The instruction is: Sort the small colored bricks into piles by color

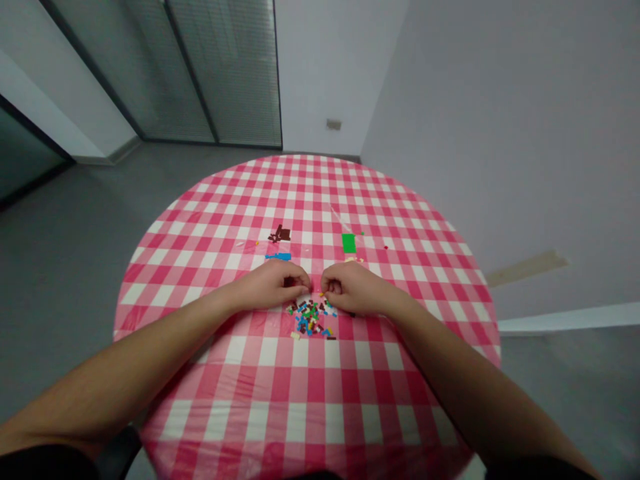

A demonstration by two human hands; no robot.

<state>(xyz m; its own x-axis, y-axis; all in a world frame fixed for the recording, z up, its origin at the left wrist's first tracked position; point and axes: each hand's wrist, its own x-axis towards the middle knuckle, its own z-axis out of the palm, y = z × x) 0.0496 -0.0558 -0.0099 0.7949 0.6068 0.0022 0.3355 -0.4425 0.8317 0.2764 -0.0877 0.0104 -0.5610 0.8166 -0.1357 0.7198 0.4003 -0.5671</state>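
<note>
Both hands rest on the checked tablecloth at the far edge of a pile of small mixed toy bricks (310, 319). My left hand (277, 283) is curled with its fingertips together at the pile's left; whatever it may hold is hidden. Facing it, my right hand (353, 287) is closed in a pinch, and a tiny orange piece (323, 294) shows at its fingertips. Whether that piece is gripped or lies behind is too small to tell. Just beyond the left hand lie blue bricks (280, 257). Beyond the right hand is a green plate (349, 243), with cream pieces (351, 259) partly covered.
A round table with a red-and-white checked cloth (300, 387) stands before me. Dark brown bricks (281, 234) are grouped farther back on the left. A lone red piece (386, 247) lies to the right. White walls (500, 133) and a glass partition (225, 73) surround the table.
</note>
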